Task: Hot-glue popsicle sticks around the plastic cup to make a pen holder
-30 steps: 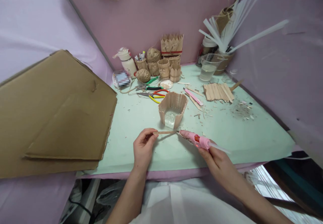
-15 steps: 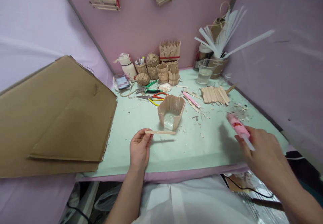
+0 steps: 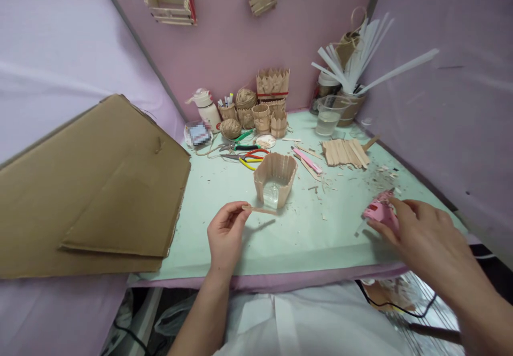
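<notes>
My left hand (image 3: pixel 226 233) pinches one end of a thin wooden craft stick (image 3: pixel 262 210), held level just above the pale green table (image 3: pixel 224 185). The stick's free end points toward a small holder walled with wooden sticks (image 3: pixel 276 178) around a clear cup. My right hand (image 3: pixel 420 233) rests at the table's right side, fingers closed on a pink glue gun (image 3: pixel 379 211) that lies low on the tabletop.
A big cardboard sheet (image 3: pixel 92 185) leans over the table's left edge. Pliers and scissors (image 3: pixel 244 155), twine balls, small stick cups (image 3: pixel 268 118), a white bottle (image 3: pixel 208 110) and a plastic cup of water (image 3: pixel 328 115) stand at the back. Loose sticks (image 3: pixel 344 152) and wood scraps lie right.
My right hand carried the glue gun away from the stick's tip to the right and lowered it onto the table. The left hand kept holding the stick.
</notes>
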`<state>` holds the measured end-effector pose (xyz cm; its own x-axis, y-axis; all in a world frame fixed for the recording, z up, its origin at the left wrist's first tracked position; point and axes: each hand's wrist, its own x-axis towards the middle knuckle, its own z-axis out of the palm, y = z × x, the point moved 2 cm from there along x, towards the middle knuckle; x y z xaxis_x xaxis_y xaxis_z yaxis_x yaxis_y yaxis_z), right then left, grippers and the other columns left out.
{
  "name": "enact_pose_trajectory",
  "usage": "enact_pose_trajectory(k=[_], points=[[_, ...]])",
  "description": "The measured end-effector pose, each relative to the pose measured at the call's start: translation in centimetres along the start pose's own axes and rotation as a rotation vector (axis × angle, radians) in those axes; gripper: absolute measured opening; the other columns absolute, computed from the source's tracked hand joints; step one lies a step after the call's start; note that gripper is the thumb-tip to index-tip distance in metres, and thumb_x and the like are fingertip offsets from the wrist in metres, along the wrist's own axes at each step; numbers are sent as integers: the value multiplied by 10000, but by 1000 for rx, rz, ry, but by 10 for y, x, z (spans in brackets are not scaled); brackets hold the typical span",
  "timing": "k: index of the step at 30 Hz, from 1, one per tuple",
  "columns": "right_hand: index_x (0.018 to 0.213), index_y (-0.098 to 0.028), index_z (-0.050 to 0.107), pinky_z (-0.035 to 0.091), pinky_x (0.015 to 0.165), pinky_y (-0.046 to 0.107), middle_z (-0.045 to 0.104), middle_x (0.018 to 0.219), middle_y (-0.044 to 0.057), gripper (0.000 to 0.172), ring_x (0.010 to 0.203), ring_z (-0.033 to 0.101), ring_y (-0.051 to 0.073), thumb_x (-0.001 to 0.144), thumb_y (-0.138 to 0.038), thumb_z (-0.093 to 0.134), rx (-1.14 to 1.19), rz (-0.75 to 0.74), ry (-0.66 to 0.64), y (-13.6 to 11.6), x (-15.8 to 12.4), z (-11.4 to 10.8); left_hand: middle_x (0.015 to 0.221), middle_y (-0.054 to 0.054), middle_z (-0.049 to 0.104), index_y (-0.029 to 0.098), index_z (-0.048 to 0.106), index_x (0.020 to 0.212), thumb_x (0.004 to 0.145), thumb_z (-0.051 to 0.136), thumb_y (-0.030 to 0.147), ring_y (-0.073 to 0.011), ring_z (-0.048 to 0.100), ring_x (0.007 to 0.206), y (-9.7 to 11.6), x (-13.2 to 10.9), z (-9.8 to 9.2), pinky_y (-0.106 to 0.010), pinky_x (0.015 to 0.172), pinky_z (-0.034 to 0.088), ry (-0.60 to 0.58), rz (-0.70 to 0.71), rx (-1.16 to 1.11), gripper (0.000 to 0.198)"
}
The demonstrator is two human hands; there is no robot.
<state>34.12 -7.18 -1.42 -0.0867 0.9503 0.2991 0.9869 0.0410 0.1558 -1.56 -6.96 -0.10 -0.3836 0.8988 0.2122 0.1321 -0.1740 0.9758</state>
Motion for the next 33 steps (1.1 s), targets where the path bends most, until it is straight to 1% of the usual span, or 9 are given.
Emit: enact_pose_trajectory(k=[3,5,10,13,19,24,29,31,33], points=[[1217,-101,601,479,789,473,623,1147,241,475,987,585,374,971,-476,446,140,-48,122,-13,10,-7,871,-26,744,204,753,866,805,742,268,-137,681,806,7,4,6,-237,748,553,-23,85,53,89],[1223,-100,600,483,840,480,629,1134,217,494,1018,583,362,984,-489,409,230,-86,169,-28,17,-11,880,-28,741,204,752,874,819,731,260,-140,679,814,8,7,9,-245,756,554,-30,138,96,81],[1251,-104,589,495,885,460,628,1141,179,497,1051,580,331,997,-490,406,415,-199,154,-72,31,-21,921,-31,741,208,744,923,852,705,244,-143,677,839,10,11,17,-266,789,549,-49,282,233,89],[1266,-113,583,504,890,457,623,1172,175,469,1079,571,325,997,-466,432,507,-225,148,-89,35,-26,899,-29,741,201,736,943,862,695,237,-137,676,810,13,13,23,-263,770,548,-60,351,310,98],[1250,-116,593,508,893,466,616,1199,172,412,1110,566,330,976,-414,514,566,-239,142,-97,40,-26,848,-24,736,182,718,950,876,679,197,-118,674,751,20,14,30,-238,720,545,-76,479,440,85],[1227,-113,602,497,873,462,629,1174,164,380,1101,571,325,950,-371,581,602,-236,171,-97,42,-28,842,-27,736,173,706,956,884,666,177,-117,676,745,18,16,33,-238,713,550,-58,563,514,83],[1132,-175,630,444,875,398,648,1056,99,214,1018,577,248,962,-295,579,787,-250,326,-107,47,-54,841,-24,734,173,695,997,886,656,165,-113,667,729,14,12,38,-240,725,555,-42,606,541,118],[1052,-197,655,406,851,380,647,956,63,141,937,573,218,961,-280,586,856,-267,378,-118,51,-67,843,-21,732,176,676,1068,883,661,169,-114,664,722,12,9,39,-246,738,559,-31,603,555,186],[986,-211,674,358,845,378,642,893,37,110,885,564,200,959,-282,594,890,-294,385,-135,56,-76,856,-24,733,178,642,1158,883,661,179,-120,672,730,11,5,40,-256,755,566,-19,609,566,275]])
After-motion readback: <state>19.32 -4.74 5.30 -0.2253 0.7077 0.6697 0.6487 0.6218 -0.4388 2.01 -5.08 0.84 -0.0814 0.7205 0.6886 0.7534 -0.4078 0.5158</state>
